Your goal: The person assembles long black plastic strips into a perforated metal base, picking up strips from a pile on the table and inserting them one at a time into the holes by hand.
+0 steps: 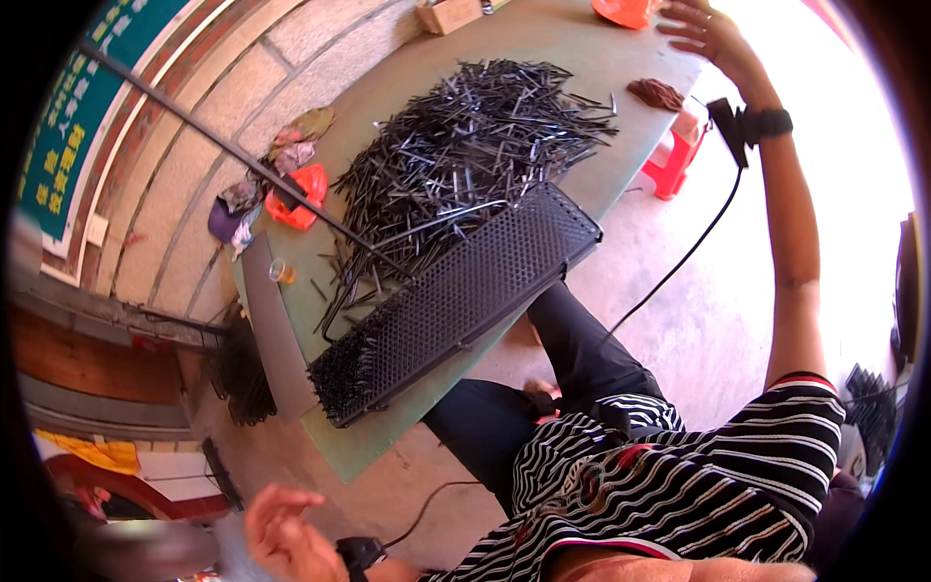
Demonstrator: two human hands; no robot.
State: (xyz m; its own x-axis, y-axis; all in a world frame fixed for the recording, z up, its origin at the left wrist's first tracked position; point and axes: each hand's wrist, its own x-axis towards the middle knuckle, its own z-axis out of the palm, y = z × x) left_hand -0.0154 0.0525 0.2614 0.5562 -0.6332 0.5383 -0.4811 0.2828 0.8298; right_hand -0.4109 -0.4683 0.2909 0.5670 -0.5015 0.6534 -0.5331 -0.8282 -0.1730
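Note:
My right hand (703, 34) reaches out to the table's far right corner with its fingers spread. An orange dish (623, 12) lies close to its fingertips; whether they touch, I cannot tell. My left hand (286, 533) is raised off the table at the lower left, slightly blurred, fingers loosely apart and holding nothing. A long black perforated tray (485, 267) lies slanted along the table's near edge. Short black pieces (344, 378) stand packed in its left end. Behind it spreads a big heap of thin black sticks (475, 136).
A long thin rod (223, 145) slants over the table (354, 446). Cloths (296, 141), an orange basket (301, 197) and a small cup (281, 271) sit at the left. A brown cloth (656, 94) lies at the right edge, above a red stool (674, 165). Cables hang from both wrists.

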